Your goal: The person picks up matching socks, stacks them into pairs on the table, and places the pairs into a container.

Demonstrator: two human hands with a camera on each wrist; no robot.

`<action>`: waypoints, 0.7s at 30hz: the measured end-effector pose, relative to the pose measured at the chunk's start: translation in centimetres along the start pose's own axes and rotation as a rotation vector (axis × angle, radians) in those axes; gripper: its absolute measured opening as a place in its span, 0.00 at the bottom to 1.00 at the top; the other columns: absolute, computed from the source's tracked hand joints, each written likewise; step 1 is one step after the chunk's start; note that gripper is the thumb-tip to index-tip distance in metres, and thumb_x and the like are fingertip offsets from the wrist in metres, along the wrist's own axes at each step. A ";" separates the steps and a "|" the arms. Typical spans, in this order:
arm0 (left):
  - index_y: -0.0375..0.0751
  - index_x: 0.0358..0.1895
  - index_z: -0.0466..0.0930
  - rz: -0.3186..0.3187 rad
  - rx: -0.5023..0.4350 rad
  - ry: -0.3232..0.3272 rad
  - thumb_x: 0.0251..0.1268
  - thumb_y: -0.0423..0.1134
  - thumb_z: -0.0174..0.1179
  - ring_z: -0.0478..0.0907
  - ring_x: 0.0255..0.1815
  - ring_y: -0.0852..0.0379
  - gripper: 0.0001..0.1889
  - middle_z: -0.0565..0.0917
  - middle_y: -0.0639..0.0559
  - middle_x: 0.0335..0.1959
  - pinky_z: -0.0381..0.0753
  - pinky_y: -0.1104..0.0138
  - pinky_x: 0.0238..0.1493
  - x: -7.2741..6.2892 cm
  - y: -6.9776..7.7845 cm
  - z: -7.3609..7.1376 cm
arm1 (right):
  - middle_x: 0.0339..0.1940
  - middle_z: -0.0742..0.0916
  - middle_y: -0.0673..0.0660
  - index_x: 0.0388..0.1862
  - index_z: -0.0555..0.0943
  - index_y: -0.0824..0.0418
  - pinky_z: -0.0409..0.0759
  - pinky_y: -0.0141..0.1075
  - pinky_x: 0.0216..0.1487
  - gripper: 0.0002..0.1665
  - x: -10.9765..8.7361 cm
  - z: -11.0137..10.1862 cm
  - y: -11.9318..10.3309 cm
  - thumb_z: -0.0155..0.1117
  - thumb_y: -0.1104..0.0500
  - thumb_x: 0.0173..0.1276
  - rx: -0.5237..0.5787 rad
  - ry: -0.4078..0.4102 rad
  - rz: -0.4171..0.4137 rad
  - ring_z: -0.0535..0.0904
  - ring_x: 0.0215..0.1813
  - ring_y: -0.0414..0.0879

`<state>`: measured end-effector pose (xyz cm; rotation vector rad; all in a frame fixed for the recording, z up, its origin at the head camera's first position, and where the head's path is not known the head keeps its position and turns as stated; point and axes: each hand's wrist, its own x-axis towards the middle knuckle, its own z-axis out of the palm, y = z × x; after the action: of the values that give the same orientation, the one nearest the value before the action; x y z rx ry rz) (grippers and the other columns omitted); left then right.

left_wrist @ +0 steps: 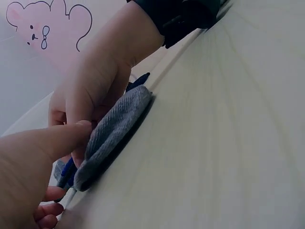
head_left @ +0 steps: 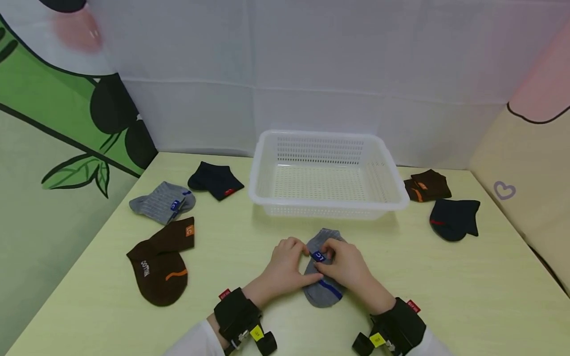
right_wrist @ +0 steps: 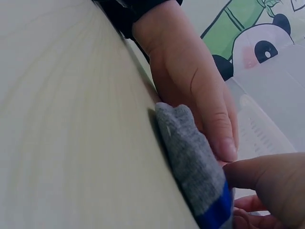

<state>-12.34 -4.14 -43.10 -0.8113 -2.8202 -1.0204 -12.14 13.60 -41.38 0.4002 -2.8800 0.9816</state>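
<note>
A grey sock [head_left: 323,292] with a blue stripe and a blue label lies flat on the table between the hands. At its left edge rests my left hand [head_left: 285,266], thumb straight across the sock and fingers touching near the label. My right hand [head_left: 347,265] pinches the sock's upper part, with thumb and bent fingers by the label. In the left wrist view the grey sock [left_wrist: 116,125] is seen edge-on, partly hidden behind the hands. The right wrist view shows the grey sock [right_wrist: 190,164] with its blue stripe beside both thumbs.
Behind the hands stands a white plastic basket [head_left: 329,210]. On the left lie grey socks [head_left: 157,203], dark navy socks [head_left: 213,178] and brown socks [head_left: 162,277]. On the right are a brown sock pair [head_left: 434,184] and a dark navy sock [head_left: 454,217]. A curtain [head_left: 320,59] hangs behind the table.
</note>
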 end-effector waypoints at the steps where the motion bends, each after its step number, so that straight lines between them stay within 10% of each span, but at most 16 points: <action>1: 0.40 0.41 0.72 -0.008 0.008 -0.005 0.47 0.54 0.70 0.66 0.44 0.50 0.25 0.71 0.48 0.41 0.64 0.58 0.47 0.0 0.1 0.0 | 0.21 0.78 0.48 0.29 0.79 0.59 0.68 0.30 0.24 0.13 0.0 0.0 0.0 0.75 0.62 0.46 0.013 -0.002 0.008 0.68 0.21 0.37; 10: 0.36 0.51 0.70 -0.029 0.019 -0.011 0.44 0.50 0.73 0.67 0.49 0.46 0.33 0.73 0.44 0.46 0.65 0.54 0.51 -0.1 0.3 0.0 | 0.19 0.78 0.49 0.29 0.80 0.61 0.67 0.29 0.23 0.08 0.0 0.4 0.4 0.68 0.66 0.48 0.081 0.019 0.069 0.68 0.20 0.38; 21: 0.35 0.54 0.71 -0.022 -0.028 0.002 0.47 0.33 0.62 0.68 0.46 0.51 0.26 0.76 0.47 0.45 0.66 0.56 0.49 -0.1 0.1 -0.3 | 0.28 0.78 0.54 0.41 0.78 0.71 0.69 0.27 0.28 0.12 0.3 -0.7 1.7 0.52 0.72 0.58 0.611 0.258 0.242 0.70 0.26 0.37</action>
<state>-12.26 -4.26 -42.84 -0.7834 -2.8259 -1.0648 -12.88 15.28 -41.76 -0.0553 -2.3845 1.8026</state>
